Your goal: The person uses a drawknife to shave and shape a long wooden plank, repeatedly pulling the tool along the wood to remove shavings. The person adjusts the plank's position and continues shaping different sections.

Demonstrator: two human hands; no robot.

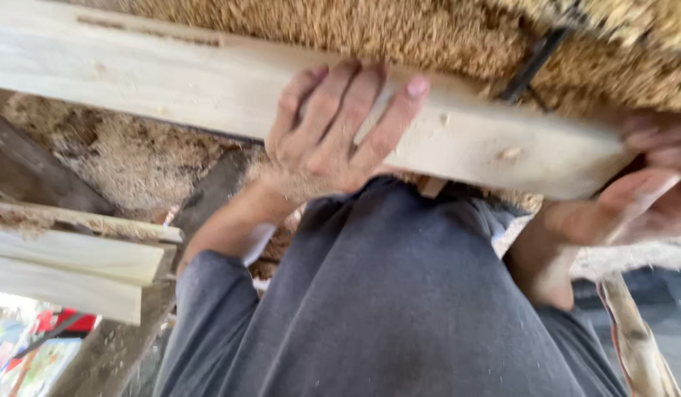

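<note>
Across the upper half of the frame I see one long pale wooden plank [208, 88], running from upper left down toward the right edge, slightly tilted. My left hand [333, 132] sits at frame centre, four fingers [388, 121] wrapped over the plank's near face, clamped on it. My right hand [649, 184] is at the right edge, blurred, closed round the plank's end with the thumb underneath. Behind the plank, top of frame, a heap of sawdust [399, 29], with one dark metal strip [531, 66] poking out at upper right. Left edge, mid-height: two more pale planks [68, 268] stacked, ends cut square. Lower left corner: a few flat colourful printed packages [31, 353], red, green and blue, too blurred to count or tell shape. Dark weathered beam [31, 169] above the stack. Grey sleeves and grey shirt [399, 309] fill the lower centre. One bare stick [638, 345] at lower right.
</note>
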